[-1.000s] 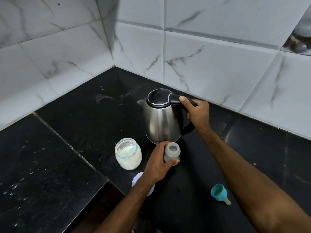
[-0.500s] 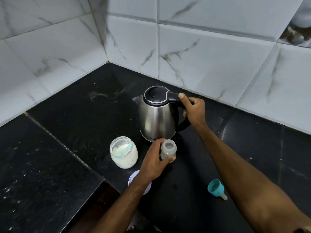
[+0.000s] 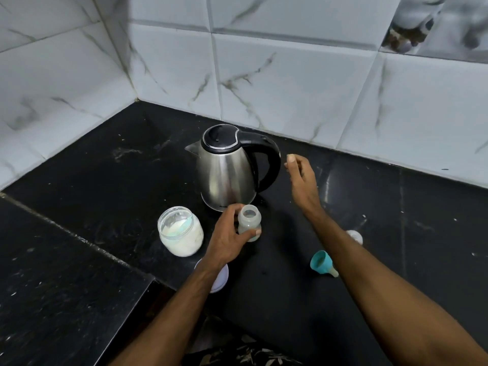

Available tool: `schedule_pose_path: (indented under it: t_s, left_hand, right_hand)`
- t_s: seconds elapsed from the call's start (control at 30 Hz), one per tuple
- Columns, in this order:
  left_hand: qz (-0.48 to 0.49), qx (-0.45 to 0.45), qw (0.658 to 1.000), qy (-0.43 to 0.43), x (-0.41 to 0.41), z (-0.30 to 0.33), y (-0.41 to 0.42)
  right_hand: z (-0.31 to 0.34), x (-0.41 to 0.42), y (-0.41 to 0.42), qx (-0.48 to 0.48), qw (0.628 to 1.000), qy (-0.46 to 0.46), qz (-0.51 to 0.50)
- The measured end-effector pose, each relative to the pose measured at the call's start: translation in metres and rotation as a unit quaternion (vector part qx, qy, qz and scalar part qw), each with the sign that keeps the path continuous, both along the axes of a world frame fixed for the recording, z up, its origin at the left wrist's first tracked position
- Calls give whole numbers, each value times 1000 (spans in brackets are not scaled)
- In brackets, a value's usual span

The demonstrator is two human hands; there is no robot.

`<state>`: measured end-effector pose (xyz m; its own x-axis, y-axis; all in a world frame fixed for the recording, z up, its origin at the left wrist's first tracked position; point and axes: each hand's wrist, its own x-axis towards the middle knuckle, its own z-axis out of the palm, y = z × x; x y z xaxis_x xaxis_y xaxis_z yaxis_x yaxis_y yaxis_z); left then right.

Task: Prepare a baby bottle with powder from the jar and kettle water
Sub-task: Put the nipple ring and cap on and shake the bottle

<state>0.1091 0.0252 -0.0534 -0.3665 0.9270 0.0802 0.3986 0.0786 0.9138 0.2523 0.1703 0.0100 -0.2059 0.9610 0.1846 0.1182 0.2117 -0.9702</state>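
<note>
A small clear baby bottle point(image 3: 249, 220) stands uncapped and upright on the black counter, just in front of the steel kettle point(image 3: 227, 173). My left hand point(image 3: 229, 236) grips the bottle from its left side. The kettle sits upright with its black lid closed and its handle pointing right. My right hand point(image 3: 301, 178) hovers to the right of the handle, fingers loose, touching nothing. An open glass jar point(image 3: 181, 231) of white powder, with a pale scoop inside, stands left of the bottle.
A teal bottle teat and collar point(image 3: 322, 263) lies on the counter near my right forearm. A white lid point(image 3: 221, 278) lies under my left wrist; another pale cap point(image 3: 355, 235) peeks out behind my right forearm. White tiled walls close off the back and left. The counter steps at the left.
My right hand has let go of the kettle handle and drawn back to the right. The kettle now stands free. My left hand keeps its hold on the bottle.
</note>
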Motion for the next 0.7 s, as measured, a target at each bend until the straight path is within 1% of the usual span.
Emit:
schedule_pose_path:
  t_s: [0.13,0.23,0.43,0.7]
  left_hand:
    - [-27,1,1000,7,6,2,-6]
    - [-55,3,999,-3,14,4,-13]
    - [-92,4,996,-5,30,7,-23]
    - [-115,4,993,-25,41,2,-28]
  right_hand:
    - [2,31,-25,7,997,-71,30]
    - [-7,54,-49,8,990,-132,49]
    - [-37,91,-97,75,964,-252,44]
    - [-58,115,-126,75,939,-334,44]
